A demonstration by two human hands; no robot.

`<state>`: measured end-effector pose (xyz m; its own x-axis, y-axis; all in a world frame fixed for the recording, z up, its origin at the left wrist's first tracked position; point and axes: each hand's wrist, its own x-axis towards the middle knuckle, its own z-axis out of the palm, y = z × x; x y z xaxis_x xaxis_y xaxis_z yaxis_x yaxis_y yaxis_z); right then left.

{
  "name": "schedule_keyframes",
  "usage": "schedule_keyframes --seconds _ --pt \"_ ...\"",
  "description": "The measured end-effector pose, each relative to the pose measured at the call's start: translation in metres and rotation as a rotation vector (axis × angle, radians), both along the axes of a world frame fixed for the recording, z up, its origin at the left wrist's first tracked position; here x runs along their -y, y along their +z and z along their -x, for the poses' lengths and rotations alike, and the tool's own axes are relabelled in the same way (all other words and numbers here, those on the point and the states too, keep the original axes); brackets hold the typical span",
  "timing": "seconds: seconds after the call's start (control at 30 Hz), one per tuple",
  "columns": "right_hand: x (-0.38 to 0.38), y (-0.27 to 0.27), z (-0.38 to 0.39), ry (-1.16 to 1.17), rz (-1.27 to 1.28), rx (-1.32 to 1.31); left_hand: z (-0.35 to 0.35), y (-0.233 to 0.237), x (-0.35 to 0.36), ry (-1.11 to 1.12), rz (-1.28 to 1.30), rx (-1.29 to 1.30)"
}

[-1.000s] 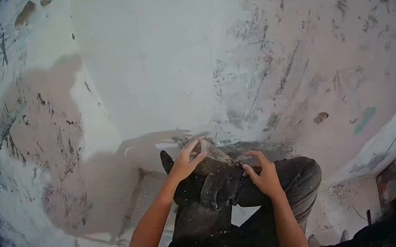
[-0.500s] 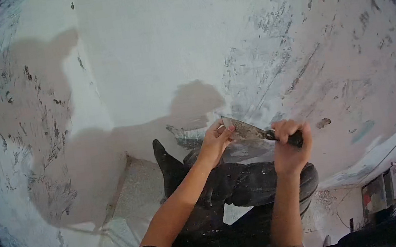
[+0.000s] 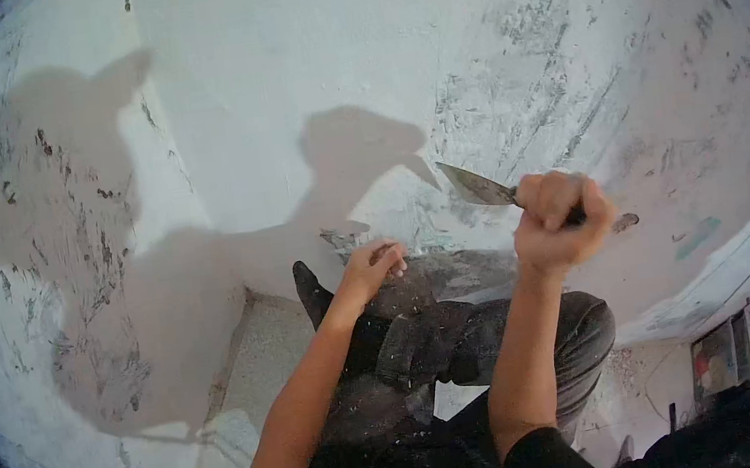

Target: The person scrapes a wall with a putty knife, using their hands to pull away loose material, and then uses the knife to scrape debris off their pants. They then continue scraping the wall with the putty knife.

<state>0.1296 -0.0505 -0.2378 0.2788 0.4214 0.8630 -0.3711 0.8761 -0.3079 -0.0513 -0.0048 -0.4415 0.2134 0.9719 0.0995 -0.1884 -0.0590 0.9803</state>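
Observation:
My right hand [image 3: 563, 221] is wrapped round the dark handle of a putty knife [image 3: 480, 186]. The knife's worn metal blade points up and left, just off the white wall [image 3: 277, 67]. Lower and to the left, my left hand [image 3: 378, 271] hangs above my bent leg with its fingers curled in and nothing visible in them. Grey, scraped streaks [image 3: 546, 22] mark the wall above the knife, and a rough grey patch [image 3: 470, 269] runs along its low part between my hands.
A wall corner rises at the left, with more dark scuffed patches [image 3: 92, 243] on the side wall. My dark-trousered knees [image 3: 488, 333] and a dark shoe [image 3: 309, 290] are close to the wall. Several items [image 3: 740, 342] stand on the floor [image 3: 636, 380] at the lower right.
My left hand has come off the blade and moved left and down. The putty knife in my right hand has risen and shifted right, away from it.

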Motion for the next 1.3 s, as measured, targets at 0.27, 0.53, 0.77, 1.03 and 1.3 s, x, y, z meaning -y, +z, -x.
schedule_keyframes --seconds 0.27,0.53,0.77,1.03,1.3 --pt "-0.018 -0.023 0.029 -0.307 0.097 0.048 -0.003 -0.011 -0.004 -0.042 -0.064 -0.054" --pt "-0.018 -0.011 0.003 0.003 -0.055 -0.115 -0.004 0.003 -0.002 -0.041 -0.082 -0.091" --pt "0.002 0.016 -0.005 0.01 -0.041 -0.137 -0.003 -0.003 -0.004 -0.026 -0.107 -0.045" --pt "-0.011 0.016 0.002 -0.08 -0.023 -0.156 -0.006 -0.004 -0.005 -0.055 -0.154 -0.151" --pt "-0.025 0.008 0.036 -0.127 0.068 -0.341 -0.011 0.0 -0.002 -0.059 -0.189 -0.217"
